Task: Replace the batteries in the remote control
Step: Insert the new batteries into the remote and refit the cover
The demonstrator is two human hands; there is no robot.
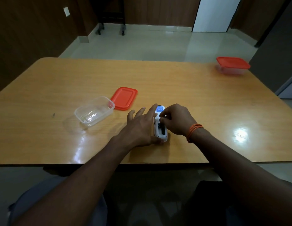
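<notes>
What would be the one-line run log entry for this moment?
step: battery bay open | left hand: steadies remote control | right hand: fingertips at bay | table

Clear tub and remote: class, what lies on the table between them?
In the head view, the left hand lies between the clear tub and remote, beside the remote.

Dim, soft frame with dark, bent edges; overhead light glares on the glossy table (pixel 207 98).

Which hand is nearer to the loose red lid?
Left. The left hand lies just near-right of the red lid; the right hand is farther right, beyond the remote.
</notes>
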